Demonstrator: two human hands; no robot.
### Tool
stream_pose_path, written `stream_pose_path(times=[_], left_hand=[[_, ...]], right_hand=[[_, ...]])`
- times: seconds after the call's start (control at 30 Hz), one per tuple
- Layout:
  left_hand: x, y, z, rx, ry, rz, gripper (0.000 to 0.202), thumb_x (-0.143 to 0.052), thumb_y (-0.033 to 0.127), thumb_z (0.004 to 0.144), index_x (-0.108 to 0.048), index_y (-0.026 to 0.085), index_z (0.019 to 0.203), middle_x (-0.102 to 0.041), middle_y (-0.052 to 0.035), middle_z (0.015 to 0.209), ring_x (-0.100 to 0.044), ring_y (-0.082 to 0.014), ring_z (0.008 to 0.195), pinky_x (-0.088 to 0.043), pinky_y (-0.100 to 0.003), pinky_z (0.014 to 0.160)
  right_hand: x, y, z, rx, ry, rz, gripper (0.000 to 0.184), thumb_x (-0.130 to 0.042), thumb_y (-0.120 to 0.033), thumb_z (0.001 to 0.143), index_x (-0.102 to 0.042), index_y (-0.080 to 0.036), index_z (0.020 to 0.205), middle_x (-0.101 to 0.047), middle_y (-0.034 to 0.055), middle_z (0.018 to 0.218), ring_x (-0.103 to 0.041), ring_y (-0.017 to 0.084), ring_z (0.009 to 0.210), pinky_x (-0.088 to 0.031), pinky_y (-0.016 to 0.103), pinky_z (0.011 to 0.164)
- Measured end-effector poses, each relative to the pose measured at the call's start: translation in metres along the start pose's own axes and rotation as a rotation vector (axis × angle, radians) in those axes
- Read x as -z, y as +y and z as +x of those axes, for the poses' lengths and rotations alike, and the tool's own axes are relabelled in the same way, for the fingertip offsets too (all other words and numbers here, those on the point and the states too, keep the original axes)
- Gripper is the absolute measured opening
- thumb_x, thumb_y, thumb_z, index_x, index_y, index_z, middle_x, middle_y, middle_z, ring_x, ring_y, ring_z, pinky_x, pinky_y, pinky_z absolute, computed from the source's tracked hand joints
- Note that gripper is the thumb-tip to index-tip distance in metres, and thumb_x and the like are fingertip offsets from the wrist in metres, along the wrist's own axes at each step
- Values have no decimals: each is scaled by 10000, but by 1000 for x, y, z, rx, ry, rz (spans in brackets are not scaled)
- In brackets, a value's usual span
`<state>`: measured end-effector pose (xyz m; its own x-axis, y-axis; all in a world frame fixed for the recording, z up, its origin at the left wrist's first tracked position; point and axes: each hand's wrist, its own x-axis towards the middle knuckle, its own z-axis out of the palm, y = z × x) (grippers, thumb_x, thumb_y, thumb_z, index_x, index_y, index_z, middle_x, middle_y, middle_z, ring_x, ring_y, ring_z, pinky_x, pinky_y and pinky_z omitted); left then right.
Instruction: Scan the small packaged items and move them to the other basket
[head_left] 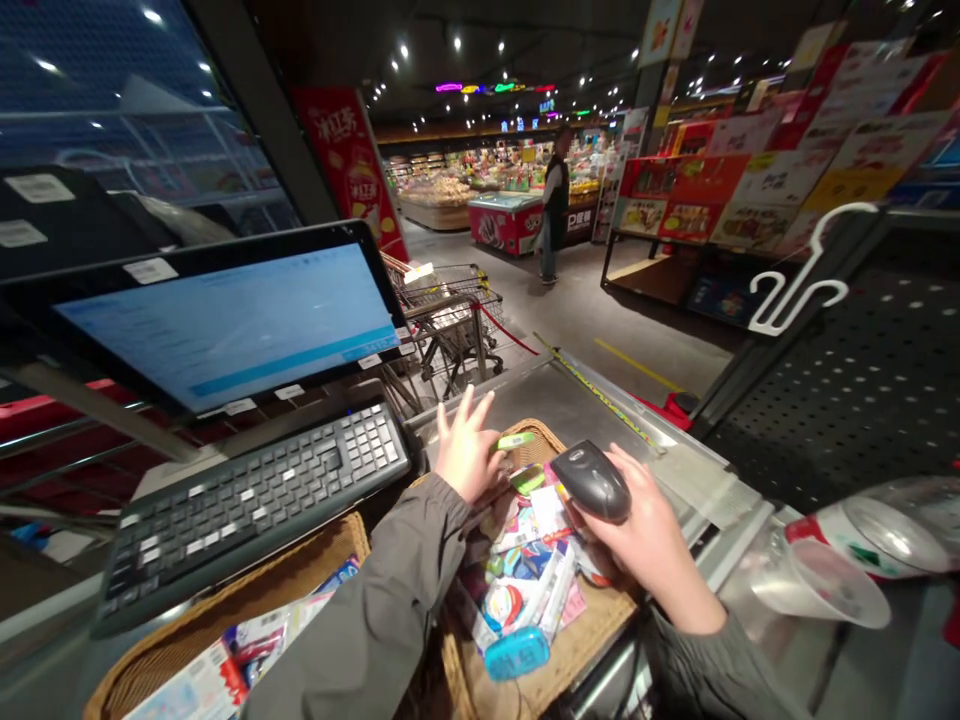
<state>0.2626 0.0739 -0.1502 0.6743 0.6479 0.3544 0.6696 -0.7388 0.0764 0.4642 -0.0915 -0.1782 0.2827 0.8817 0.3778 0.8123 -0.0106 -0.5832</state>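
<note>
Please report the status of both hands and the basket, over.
Right hand grips black scanner. Left hand at green item, grip unclear. Mixed packages clutter wicker basket.

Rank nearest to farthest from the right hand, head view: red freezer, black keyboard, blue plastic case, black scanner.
1. Black scanner: in right hand
2. Blue plastic case: lower left
3. Black keyboard: farther left
4. Red freezer: in background

Single head-worn view, facing forward and down, close above wicker basket [604,620]; distant shop floor [585,310] perhaps slightly blurred.
</note>
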Motion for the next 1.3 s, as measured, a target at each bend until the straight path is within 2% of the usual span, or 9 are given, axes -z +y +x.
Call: stream_pose_path(times=[0.13, 0.23, 0.33, 0.43, 0.6, 0.77, 0.9, 1.1, 1.3], left_hand=[[60, -14, -23, 53, 141, 74, 124, -694, 264, 822, -746, 253, 934, -344, -89, 1581, -159, -403, 1493, -142, -774, 1094], [97, -21, -49, 81, 228, 100, 144, -674, 264, 847, -749, 275, 969, -335, -93, 1585, -171, -386, 1495, -125, -764, 1097], [124, -24, -78, 116, 300, 86, 155, -642, 286, 874, -750, 287, 986, -344, -94, 1580, -188, -365, 1495, -106, -747, 1108], [143, -26, -104, 152, 337, 50, 178, -607, 290, 891, -745, 283, 1002, -349, -86, 1579, -193, -347, 1497, -108, -736, 1115], [164, -39, -144, 207, 373, 11, 193, -599, 269, 885, -745, 272, 1010, -328, -83, 1589, -194, -327, 1500, -136, -700, 1133], [179, -59, -181, 272, 430, 82, 188, -631, 270, 876, -748, 285, 1023, -289, -80, 1606, -190, -326, 1501, -101, -687, 1147], [188, -76, -205, 285, 461, 146, 193, -636, 273, 876, -749, 301, 1030, -263, -51, 1616, -208, -332, 1495, -87, -688, 1151], [200, -97, -235, 307, 489, 174, 193, -637, 259, 880, -744, 299, 1035, -269, -78, 1612, -207, -310, 1498, -84, -675, 1156], [206, -112, -264, 361, 489, 195, 217, -643, 244, 868, -742, 308, 1051, -260, -51, 1616, -226, -313, 1492, -94, -661, 1166]], right_hand=[[5, -14, -5, 94, 37, 2, 451, -658, -403, 804, -601, -201, 1203, -607, 161, 1299, -460, 375, 1349, -313, 656, 1111], [10, -29, -11, 174, 66, 9, 465, -654, -416, 806, -588, -190, 1207, -609, 169, 1292, -469, 383, 1344, -298, 673, 1119], [14, -49, -18, 246, 55, 27, 499, -648, -411, 806, -551, -193, 1244, -605, 162, 1296, -471, 379, 1344, -295, 679, 1122], [19, -76, -22, 348, 21, 29, 507, -653, -401, 805, -526, -212, 1258, -594, 151, 1306, -455, 373, 1356, -294, 676, 1127], [25, -130, -24, 562, 15, 21, 479, -618, -350, 829, -519, -228, 1282, -592, 137, 1312, -404, 369, 1392, -250, 672, 1148], [22, -174, -31, 670, -4, 5, 448, -619, -369, 832, -559, -235, 1254, -575, 141, 1337, -381, 375, 1406, -257, 672, 1145], [13, -201, -40, 749, -8, 36, 403, -606, -302, 814, -599, -226, 1209, -564, 144, 1357, -378, 373, 1407, -270, 677, 1135], [-3, -239, -51, 807, -84, 45, 376, -616, -280, 807, -610, -196, 1173, -555, 165, 1363, -365, 379, 1411, -259, 703, 1126], [-15, -261, -59, 824, -108, 69, 364, -619, -284, 802, -605, -202, 1157, -559, 163, 1349, -369, 382, 1407, -274, 710, 1112]])
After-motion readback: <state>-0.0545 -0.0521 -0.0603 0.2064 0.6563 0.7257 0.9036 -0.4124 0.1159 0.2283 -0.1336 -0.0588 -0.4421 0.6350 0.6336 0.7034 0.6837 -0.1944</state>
